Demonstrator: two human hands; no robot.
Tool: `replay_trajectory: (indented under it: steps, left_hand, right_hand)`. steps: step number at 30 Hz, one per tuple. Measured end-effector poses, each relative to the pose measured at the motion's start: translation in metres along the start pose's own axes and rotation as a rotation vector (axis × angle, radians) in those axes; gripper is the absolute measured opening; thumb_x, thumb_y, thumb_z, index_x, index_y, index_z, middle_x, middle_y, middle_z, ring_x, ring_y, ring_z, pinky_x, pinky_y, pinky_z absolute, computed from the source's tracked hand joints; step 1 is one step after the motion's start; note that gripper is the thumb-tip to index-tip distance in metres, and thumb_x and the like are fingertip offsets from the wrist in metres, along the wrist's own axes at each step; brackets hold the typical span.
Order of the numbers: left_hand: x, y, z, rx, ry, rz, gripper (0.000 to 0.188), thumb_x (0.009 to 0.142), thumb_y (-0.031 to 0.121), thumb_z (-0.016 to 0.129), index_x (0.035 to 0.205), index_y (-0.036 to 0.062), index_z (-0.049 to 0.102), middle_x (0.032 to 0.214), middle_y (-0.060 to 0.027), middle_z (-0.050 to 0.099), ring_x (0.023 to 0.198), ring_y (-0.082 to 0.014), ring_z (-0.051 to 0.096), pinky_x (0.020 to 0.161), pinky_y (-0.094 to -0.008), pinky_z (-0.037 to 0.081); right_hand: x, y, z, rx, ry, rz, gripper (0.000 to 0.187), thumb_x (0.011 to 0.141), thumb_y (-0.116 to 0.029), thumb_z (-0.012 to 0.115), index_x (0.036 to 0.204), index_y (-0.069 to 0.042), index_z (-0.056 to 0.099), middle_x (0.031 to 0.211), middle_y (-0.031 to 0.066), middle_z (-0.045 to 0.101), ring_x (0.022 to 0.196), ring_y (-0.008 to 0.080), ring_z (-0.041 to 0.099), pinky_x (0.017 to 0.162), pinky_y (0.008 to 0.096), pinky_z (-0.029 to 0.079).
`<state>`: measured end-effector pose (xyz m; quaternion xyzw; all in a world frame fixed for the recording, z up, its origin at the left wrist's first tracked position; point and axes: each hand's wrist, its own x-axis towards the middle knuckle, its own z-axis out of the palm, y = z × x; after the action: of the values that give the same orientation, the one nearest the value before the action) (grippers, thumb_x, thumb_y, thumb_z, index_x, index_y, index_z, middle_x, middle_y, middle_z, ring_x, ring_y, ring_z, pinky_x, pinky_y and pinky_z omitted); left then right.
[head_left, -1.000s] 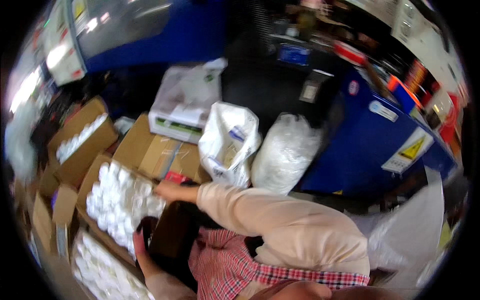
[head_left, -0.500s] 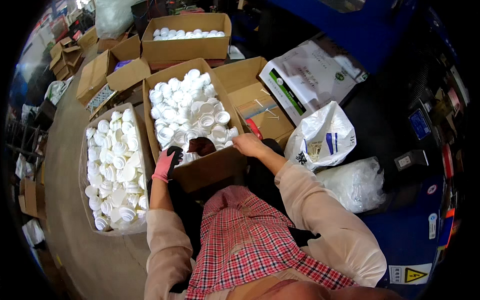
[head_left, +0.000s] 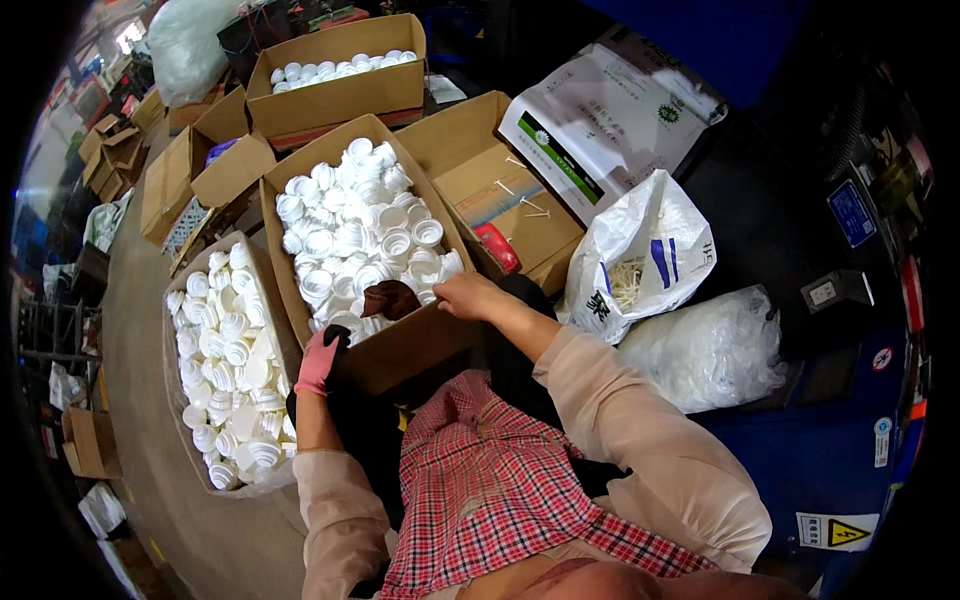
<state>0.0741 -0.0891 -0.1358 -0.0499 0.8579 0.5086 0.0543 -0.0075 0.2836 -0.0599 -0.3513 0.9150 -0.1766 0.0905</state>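
Between my hands stands a cardboard box heaped with white ribbed plastic caps. My left hand, in a pink and black glove, is closed on the box's near left corner. My bare right hand is curled over the near right corner, its fingertips partly hidden. A dark brown piece, perhaps cloth, lies on the caps by the near wall. To the left, a lined box holds more off-white caps.
Beyond are another box of caps and an open carton. To the right are a flattened carton with thin white sticks and a red object, a white sack, a clear plastic bundle and blue machinery.
The whole view has turned and shifted slightly, so the far boxes appear farther left and higher. Both hands keep their places at the near corners of the box.
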Motion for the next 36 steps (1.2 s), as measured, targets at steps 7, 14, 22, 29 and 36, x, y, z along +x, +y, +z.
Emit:
replay_trajectory:
  steps: [7, 14, 22, 29, 36]
  left_hand:
    - [-0.011, 0.068, 0.022, 0.28, -0.041, -0.006, 0.036, 0.087, 0.027, 0.062, 0.114, 0.0045, 0.065, 0.108, -0.0186, 0.067, 0.106, -0.0348, 0.061, 0.093, -0.0415, 0.047]
    - [0.002, 0.03, 0.021, 0.395, -0.005, 0.001, 0.038, 0.086, 0.026, 0.063, 0.117, 0.004, 0.063, 0.111, -0.0196, 0.066, 0.108, -0.036, 0.06, 0.094, -0.041, 0.046]
    - [0.007, 0.154, 0.035, 0.465, -0.048, 0.19, 0.038, 0.088, 0.023, 0.061, 0.12, 0.0027, 0.06, 0.112, -0.0211, 0.064, 0.106, -0.0387, 0.059, 0.093, -0.0424, 0.046]
    - [0.06, 0.098, 0.049, 0.409, 0.072, 0.219, 0.038, 0.088, 0.02, 0.063, 0.12, 0.0023, 0.06, 0.108, -0.0207, 0.066, 0.101, -0.0382, 0.061, 0.09, -0.0414, 0.049]
    - [0.057, 0.126, 0.043, 0.454, 0.009, 0.359, 0.037, 0.082, 0.013, 0.064, 0.116, 0.0006, 0.058, 0.108, -0.0192, 0.061, 0.101, -0.0366, 0.059, 0.087, -0.0417, 0.048]
  right_hand:
    - [-0.01, 0.016, 0.006, 0.091, 0.054, 0.007, 0.02, 0.085, -0.026, 0.064, 0.091, -0.006, 0.064, 0.087, 0.0174, 0.066, 0.087, 0.038, 0.064, 0.076, 0.0486, 0.05]
    - [-0.001, 0.011, 0.001, 0.103, -0.011, 0.032, 0.024, 0.083, -0.026, 0.065, 0.096, -0.006, 0.066, 0.093, 0.0198, 0.067, 0.092, 0.0393, 0.064, 0.08, 0.0492, 0.05]
    - [-0.009, 0.022, -0.031, 0.544, 0.275, -0.13, 0.019, 0.085, -0.018, 0.065, 0.092, 0.0, 0.065, 0.089, 0.0179, 0.065, 0.086, 0.0351, 0.063, 0.076, 0.0412, 0.048]
    - [0.01, 0.187, -0.066, 0.494, 0.513, 0.364, 0.015, 0.082, -0.018, 0.071, 0.084, -0.003, 0.069, 0.072, 0.008, 0.067, 0.066, 0.0148, 0.062, 0.063, 0.031, 0.049]
    - [0.032, 0.355, 0.067, 0.303, -0.194, 0.923, 0.043, 0.074, -0.009, 0.077, 0.113, -0.003, 0.059, 0.084, 0.0153, 0.067, 0.064, 0.0233, 0.064, 0.051, 0.0365, 0.053]
